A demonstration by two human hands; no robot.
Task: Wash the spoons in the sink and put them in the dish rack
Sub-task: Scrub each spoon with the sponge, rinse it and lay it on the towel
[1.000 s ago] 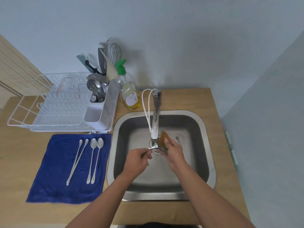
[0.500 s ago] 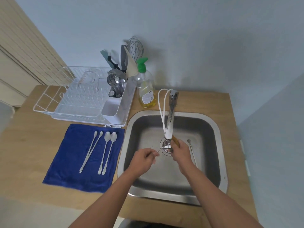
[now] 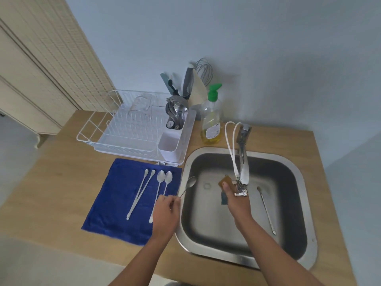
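On the wooden desk, up and to the left of the left hand's fingers, stands the white dish rack, its cutlery cup already holding metal utensils. Just left of those fingers a blue towel carries four long spoons laid side by side. The left hand hovers over the towel's right edge, fingers curled and pinching the handle of a spoon whose bowl pokes over the sink rim. Further right, the right hand is inside the basin under the tap, fingers wrapped round a yellow-and-green sponge. Right of that hand another spoon lies on the basin floor. A soap bottle stands behind the sink.
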